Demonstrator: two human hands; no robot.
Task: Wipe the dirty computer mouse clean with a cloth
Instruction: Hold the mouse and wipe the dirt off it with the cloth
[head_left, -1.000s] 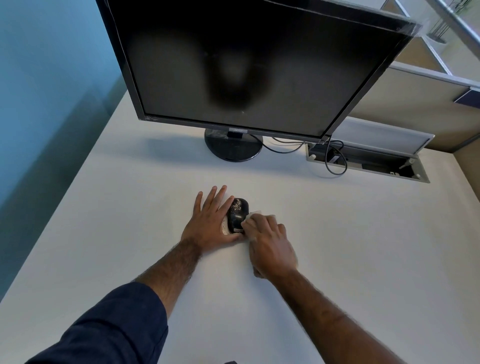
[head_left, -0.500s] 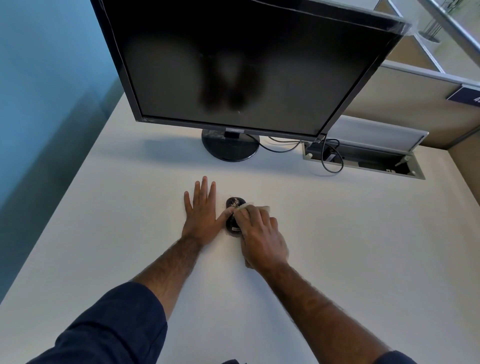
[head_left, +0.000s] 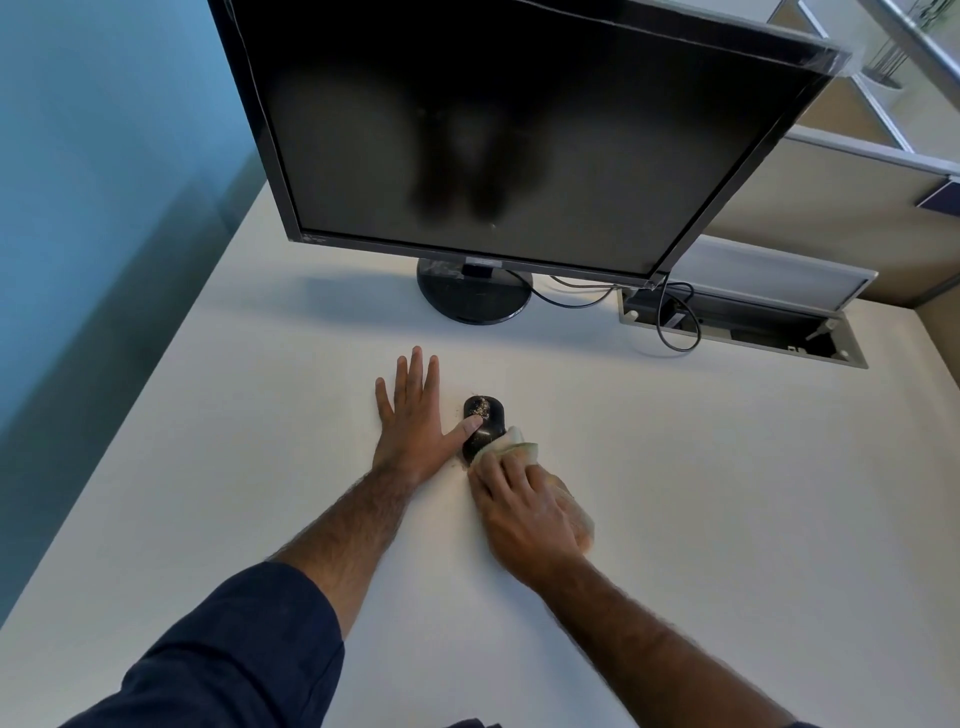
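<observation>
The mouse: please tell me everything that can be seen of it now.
The mouse is small, black and glossy, like plastic. It lies on the white desk in front of the monitor's round base, long axis pointing roughly away from the person. Pale crumbs of dirt speckle its far end; the middle looks cleaner. The left hand lies flat beside it, thumb pressed against its left side. The right hand presses a pale cloth over its near end, hiding that part. No cable shows on it.

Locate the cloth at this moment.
In the head view, the pale crumpled cloth sits under the right hand, pressed against the near end of the black speckled computer mouse, centre desk.
</observation>
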